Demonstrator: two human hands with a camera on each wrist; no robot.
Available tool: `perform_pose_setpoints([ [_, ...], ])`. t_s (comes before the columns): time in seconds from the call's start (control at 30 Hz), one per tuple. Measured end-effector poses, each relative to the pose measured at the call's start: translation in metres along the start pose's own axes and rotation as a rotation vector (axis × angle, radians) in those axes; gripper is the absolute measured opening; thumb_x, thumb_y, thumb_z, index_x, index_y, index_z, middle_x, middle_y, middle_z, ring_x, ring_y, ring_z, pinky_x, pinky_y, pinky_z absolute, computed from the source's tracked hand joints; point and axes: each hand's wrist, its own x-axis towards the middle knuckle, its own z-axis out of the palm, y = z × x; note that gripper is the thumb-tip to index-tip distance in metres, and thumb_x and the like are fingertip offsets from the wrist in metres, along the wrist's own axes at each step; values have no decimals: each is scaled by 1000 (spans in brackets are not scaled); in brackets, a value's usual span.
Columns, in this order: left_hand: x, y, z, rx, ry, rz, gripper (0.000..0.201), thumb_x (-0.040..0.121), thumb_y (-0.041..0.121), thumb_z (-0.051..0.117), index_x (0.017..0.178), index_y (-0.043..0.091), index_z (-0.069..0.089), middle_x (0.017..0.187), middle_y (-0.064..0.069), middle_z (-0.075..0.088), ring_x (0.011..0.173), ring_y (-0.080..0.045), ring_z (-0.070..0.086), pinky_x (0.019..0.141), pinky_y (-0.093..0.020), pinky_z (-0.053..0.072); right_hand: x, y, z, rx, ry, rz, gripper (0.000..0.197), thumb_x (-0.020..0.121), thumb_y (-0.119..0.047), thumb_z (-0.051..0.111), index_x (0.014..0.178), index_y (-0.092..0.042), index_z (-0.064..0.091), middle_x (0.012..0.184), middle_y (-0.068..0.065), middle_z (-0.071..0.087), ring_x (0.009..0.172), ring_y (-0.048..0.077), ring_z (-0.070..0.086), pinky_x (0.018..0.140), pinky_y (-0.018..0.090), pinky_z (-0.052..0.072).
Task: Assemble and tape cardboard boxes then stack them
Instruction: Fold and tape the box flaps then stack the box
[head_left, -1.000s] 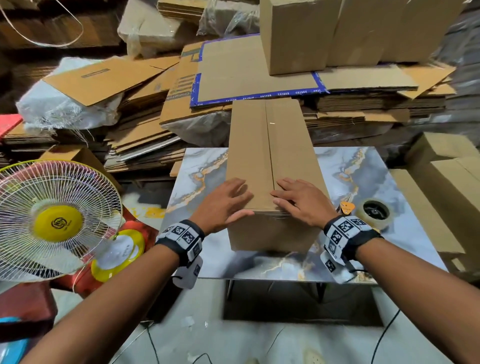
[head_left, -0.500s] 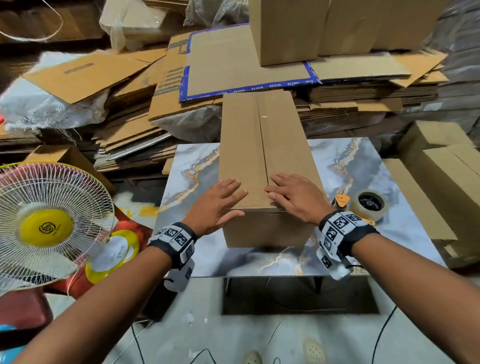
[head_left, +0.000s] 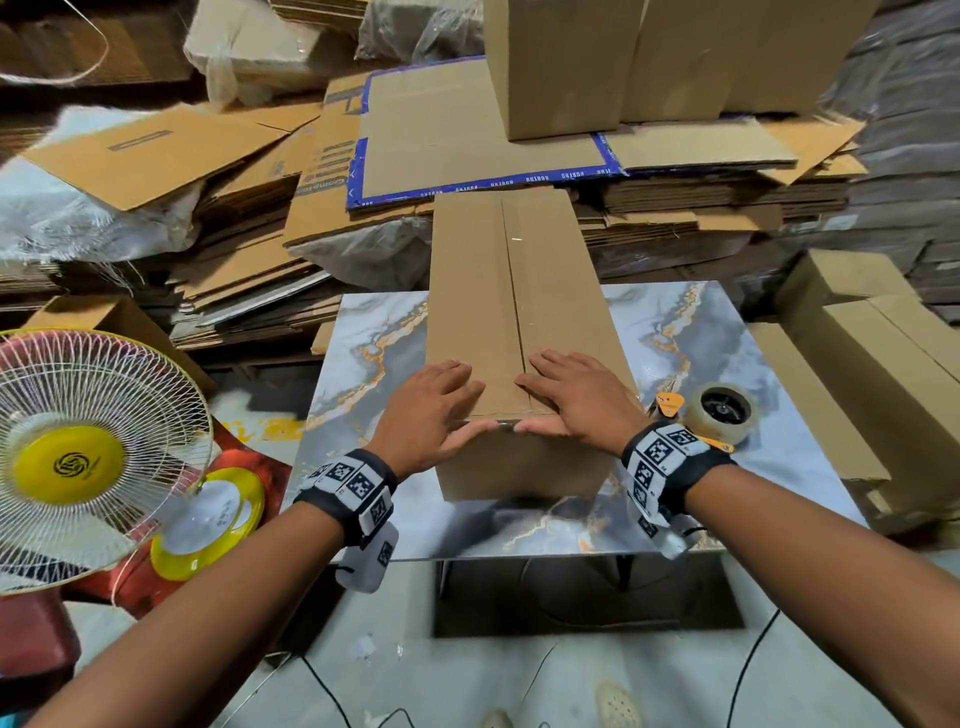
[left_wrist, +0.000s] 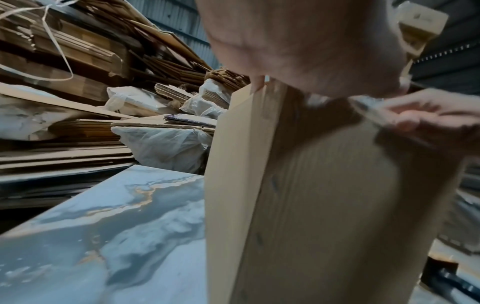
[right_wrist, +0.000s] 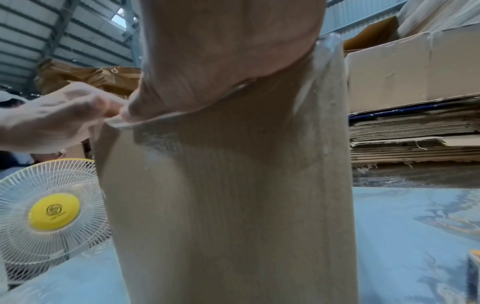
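Cardboard box (head_left: 524, 332) is lying lengthwise on the marble-patterned counter (head_left: 691, 332), its long axis running straight away from the person, near end sitting at the counter's front part, far end reaching toward the flattened cardboard stacks (head_left: 691, 208) behind. The two top flaps are meeting along a centre seam (head_left: 511, 291) that is running the full length of the lid, parallel to that long axis. Left hand (head_left: 431, 410) is resting flat on the left flap at the near end, fingers (head_left: 457, 371) straight and slightly spread, thumb lying along the near top edge. Right hand (head_left: 576, 395) is mirroring it on the right flap, fingers (head_left: 545, 364) straight and pointing inward to the seam, thumb also along the near edge; the two thumbs are nearly meeting there. Neither hand is gripping anything; both are pressing. The wrist views are showing a glossy clear film (right_wrist: 322, 67) wrapped over that near edge, apparently tape, though how far it runs along the seam cannot be told. Judgement: the seam is lying directly ahead of both sets of fingers, so any smoothing stroke would be going forward along the axis. Tape dispenser (head_left: 717, 415) is sitting on the counter just beside the right wrist, well apart from the left hand, so the right hand is the nearer one for picking it up.
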Motion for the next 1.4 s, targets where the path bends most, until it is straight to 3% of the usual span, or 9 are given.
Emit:
perform_pose_setpoints([
  [0.17,-9,-8,15,33,8,30,66,95,64,50,127,9,65,131,-19,61,124,-36,51,102,-46,41,2,0,1,-32,-9,-6,103,72,-93,24,150,-28,43,160,4,37,151,23,27,122,43,20],
  [0.43,3,-1,6,23,1,-32,63,95,69,43,116,14,66,115,-9,60,103,-28,55,91,-40,39,-1,-2,-3,-38,-1,-30,105,79,-87,-5,148,-25,44,157,9,41,148,27,32,119,46,27],
  [0.67,2,-4,14,28,-17,-48,68,87,76,49,120,18,65,118,-9,59,106,-28,54,90,-39,39,0,0,-1,-62,-3,-69,88,82,-82,34,145,-22,46,151,9,45,145,28,34,116,47,30],
  [0.8,13,-2,2,115,-191,-50,95,70,96,36,129,26,56,115,-5,53,104,-25,49,87,-42,41,-5,0,-3,-58,24,-75,83,91,-77,20,148,-22,42,157,9,40,148,26,29,119,47,26],
  [0.93,28,5,-1,106,-217,-134,88,82,92,15,124,29,60,111,-2,52,101,-22,45,84,-40,39,0,-3,-1,-105,-28,-59,99,82,-81,0,153,-22,34,164,11,29,153,27,21,122,47,20],
  [1.1,26,6,6,116,-193,-96,90,81,93,20,121,23,61,118,-6,55,109,-29,49,89,-44,41,-4,4,-7,-146,-78,-133,87,92,-74,37,158,-18,25,167,15,17,155,30,13,124,48,14],
  [1.27,27,10,5,141,-212,-102,88,80,91,26,123,21,61,122,-8,57,113,-30,51,92,-44,42,-16,22,-3,-120,-49,-170,99,84,-80,-17,161,-29,16,169,9,13,156,26,12,124,50,16],
  [1.33,28,13,5,140,-226,-122,89,77,90,33,125,20,60,125,-10,57,116,-32,52,95,-46,42,-15,23,1,-118,-40,-152,101,83,-79,-20,161,-28,16,169,9,15,156,27,14,123,52,19],
  [1.4,28,17,4,169,-297,-126,86,73,81,56,132,18,55,132,-12,53,123,-35,48,100,-48,39,-14,25,2,-154,-65,-155,89,91,-80,2,162,-27,14,169,11,12,156,28,12,123,54,18],
])
